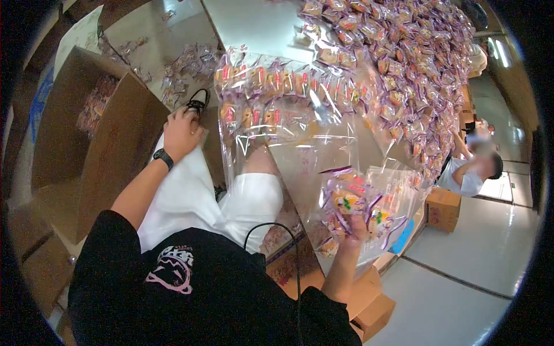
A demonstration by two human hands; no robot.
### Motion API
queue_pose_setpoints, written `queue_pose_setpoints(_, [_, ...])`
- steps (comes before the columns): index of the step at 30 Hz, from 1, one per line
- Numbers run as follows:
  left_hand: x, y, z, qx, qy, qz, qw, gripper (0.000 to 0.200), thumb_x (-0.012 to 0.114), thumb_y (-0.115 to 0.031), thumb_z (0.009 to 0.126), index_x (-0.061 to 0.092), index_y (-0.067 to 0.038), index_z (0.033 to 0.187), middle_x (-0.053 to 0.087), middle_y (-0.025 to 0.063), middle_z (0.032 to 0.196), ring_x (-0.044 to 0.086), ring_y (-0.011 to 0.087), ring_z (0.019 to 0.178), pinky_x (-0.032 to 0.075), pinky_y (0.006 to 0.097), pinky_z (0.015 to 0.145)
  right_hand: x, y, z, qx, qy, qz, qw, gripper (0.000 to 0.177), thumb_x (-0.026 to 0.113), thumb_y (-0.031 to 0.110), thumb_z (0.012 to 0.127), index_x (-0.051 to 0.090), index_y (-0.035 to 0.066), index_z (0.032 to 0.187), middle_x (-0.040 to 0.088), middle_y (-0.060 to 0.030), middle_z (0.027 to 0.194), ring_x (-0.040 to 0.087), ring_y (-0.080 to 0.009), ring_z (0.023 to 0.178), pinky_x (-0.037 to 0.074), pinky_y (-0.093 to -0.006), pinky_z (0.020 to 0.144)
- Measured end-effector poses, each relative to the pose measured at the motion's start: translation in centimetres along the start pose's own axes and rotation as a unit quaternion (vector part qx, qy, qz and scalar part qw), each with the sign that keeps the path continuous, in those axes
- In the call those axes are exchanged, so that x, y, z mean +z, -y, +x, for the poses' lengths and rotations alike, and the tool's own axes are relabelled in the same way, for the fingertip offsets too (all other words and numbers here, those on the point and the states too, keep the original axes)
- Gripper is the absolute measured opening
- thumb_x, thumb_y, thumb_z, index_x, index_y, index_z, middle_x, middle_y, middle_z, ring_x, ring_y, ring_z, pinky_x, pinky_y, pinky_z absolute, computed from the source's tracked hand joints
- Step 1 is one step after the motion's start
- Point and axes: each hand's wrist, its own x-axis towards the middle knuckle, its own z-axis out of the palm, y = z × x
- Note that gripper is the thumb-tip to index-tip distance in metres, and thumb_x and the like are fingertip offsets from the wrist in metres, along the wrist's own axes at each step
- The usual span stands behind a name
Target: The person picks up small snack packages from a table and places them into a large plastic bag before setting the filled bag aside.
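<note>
My left hand [183, 134], with a dark watch on the wrist, lies on the knee of my white trousers [184, 190], fingers stretched out and holding nothing. Just beyond it shows a black shoe [199, 102]. My right hand [356, 230] is closed around several individually wrapped snack packets [346, 199] in clear and purple film. In front of me lies a large clear plastic bag [306, 144], with wrapped snacks [271, 83] standing in rows at its far end. More clear bags [398, 181] lie beside my right hand.
A big heap of wrapped snacks [410, 75] covers the table at the upper right. An open cardboard box [115, 127] with packets inside stands at the left. Another person [470, 170] is at the far right, near a cardboard box [443, 209]. A black cable [299, 271] crosses near my body.
</note>
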Motion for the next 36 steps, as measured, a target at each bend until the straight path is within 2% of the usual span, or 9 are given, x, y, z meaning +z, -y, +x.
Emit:
queue_pose_setpoints(5, [-7.1,-5.4,-2.1,0.032,-0.164,-0.316,0.934,0.022,0.076,-0.011,0.081,0.072,-0.008,0.102,0.067,0.0140,0.117,0.060,0.0355,0.115,0.046,0.0462,0.101,0.5,-3.5,-3.7,0.028,0.001,-0.015,0.999,0.069,0.071,0.029,0.092,0.042,-0.006,0.145,0.065,-0.0219,0.127,0.071,-0.0296,0.097,0.061,-0.0380,0.077])
queue_pose_setpoints(8, [-12.9,-11.1,-4.2,0.124,-0.189,-0.317,0.921,0.026,0.079,-0.015,0.079,0.073,-0.009,0.103,0.066,0.0124,0.117,0.059,0.0334,0.117,0.044,0.0460,0.102,-0.6,-5.1,-4.8,0.031,-0.029,-0.049,0.998,0.068,0.076,0.025,0.085,0.047,-0.003,0.140,0.062,-0.0150,0.120,0.065,-0.0242,0.095,0.057,-0.0323,0.074])
queue_pose_setpoints(11, [-15.7,-15.3,-4.7,0.282,-0.126,-0.229,0.923,0.047,0.085,-0.027,0.072,0.070,-0.014,0.114,0.060,0.0110,0.132,0.053,0.0313,0.128,0.032,0.0567,0.113,0.9,-6.2,-3.5,-0.132,-0.018,-0.235,0.963,0.057,0.080,0.022,0.076,0.060,0.000,0.125,0.060,-0.0097,0.110,0.062,-0.0238,0.097,0.054,-0.0340,0.082])
queue_pose_setpoints(14, [-15.4,-17.1,-5.4,0.359,-0.068,-0.104,0.925,0.061,0.087,-0.038,0.068,0.068,-0.017,0.122,0.053,0.0100,0.143,0.048,0.0311,0.133,0.022,0.0663,0.117,3.2,-5.2,-2.8,-0.320,0.004,-0.544,0.776,0.045,0.083,0.018,0.071,0.071,0.002,0.111,0.060,-0.0087,0.107,0.061,-0.0249,0.098,0.052,-0.0369,0.088])
queue_pose_setpoints(16, [-15.4,-17.6,-6.4,0.391,-0.031,-0.037,0.919,0.067,0.087,-0.042,0.067,0.066,-0.018,0.125,0.050,0.0103,0.147,0.046,0.0314,0.135,0.018,0.0705,0.117,4.1,-5.2,-3.3,-0.312,0.009,-0.476,0.822,0.044,0.086,0.013,0.065,0.077,0.005,0.107,0.061,-0.0082,0.108,0.061,-0.0250,0.099,0.052,-0.0365,0.088])
queue_pose_setpoints(22, [-12.1,-16.5,-7.5,0.369,-0.137,-0.091,0.915,0.033,0.079,-0.015,0.075,0.074,-0.017,0.108,0.067,0.0012,0.127,0.059,0.0244,0.118,0.038,0.0562,0.108,4.9,-6.6,-3.9,-0.305,0.013,-0.488,0.818,0.052,0.088,0.007,0.060,0.079,0.006,0.111,0.061,-0.0071,0.107,0.062,-0.0232,0.099,0.052,-0.0327,0.089])
queue_pose_setpoints(25, [-13.0,-16.9,-7.3,0.332,-0.162,-0.180,0.912,0.025,0.078,-0.011,0.074,0.076,-0.014,0.099,0.073,0.0004,0.115,0.064,0.0246,0.109,0.046,0.0460,0.096,5.0,-9.5,-2.2,-0.242,0.002,-0.392,0.887,0.050,0.085,0.005,0.064,0.078,0.005,0.113,0.061,-0.0086,0.109,0.062,-0.0253,0.102,0.052,-0.0337,0.089])
queue_pose_setpoints(28, [-13.8,-17.7,-7.3,0.293,-0.182,-0.226,0.911,0.026,0.078,-0.008,0.073,0.077,-0.012,0.098,0.074,0.0008,0.111,0.066,0.0254,0.105,0.048,0.0423,0.091,7.4,-7.7,0.4,-0.398,0.063,-0.506,0.763,0.048,0.080,0.005,0.067,0.078,0.007,0.115,0.061,-0.0096,0.110,0.062,-0.0280,0.101,0.053,-0.0349,0.085])
queue_pose_setpoints(36, [-13.8,-18.2,-8.0,0.250,-0.205,-0.278,0.905,0.031,0.078,-0.005,0.070,0.078,-0.012,0.101,0.073,0.0030,0.113,0.066,0.0279,0.106,0.050,0.0404,0.087,7.2,-7.2,4.6,-0.416,0.044,-0.587,0.693,0.051,0.082,0.008,0.070,0.075,0.002,0.120,0.064,-0.0163,0.118,0.063,-0.0328,0.109,0.053,-0.0397,0.093])
